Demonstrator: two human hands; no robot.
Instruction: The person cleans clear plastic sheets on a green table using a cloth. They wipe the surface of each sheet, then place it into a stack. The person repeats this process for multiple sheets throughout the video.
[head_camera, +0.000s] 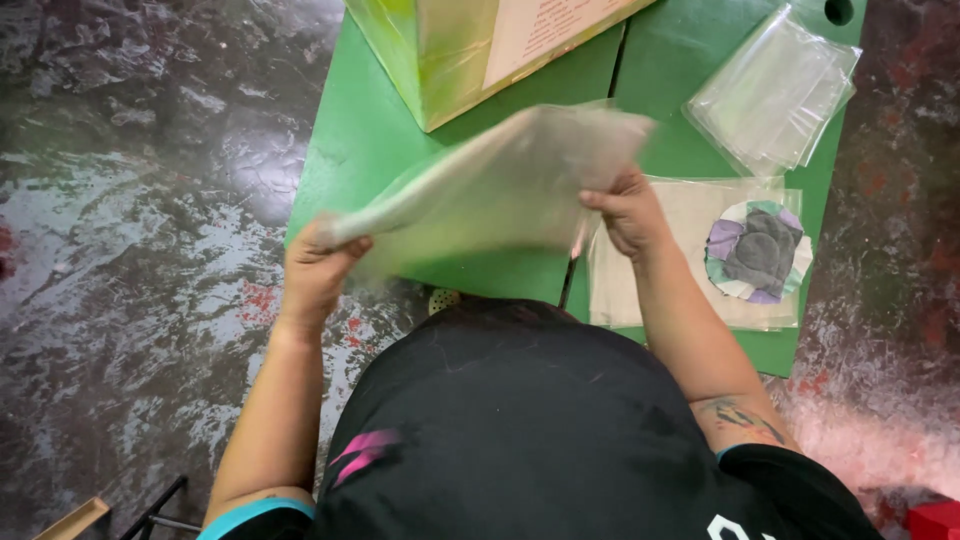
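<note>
While both forearms reach forward from the black shirt (520, 420), the left hand (318, 268) is clenched on the lower-left corner of a clear plastic bag (500, 185), fingers curled over its edge. At two o'clock from it, the right hand (628, 210) pinches the bag's right edge, wrist bent down. Blurred, the bag hangs tilted above the green table (360, 140). Beyond at three o'clock lies a flat packet with a grey round piece (760, 252); at one o'clock, stacked clear bags (775, 90); at twelve, a cardboard box (450, 50).
</note>
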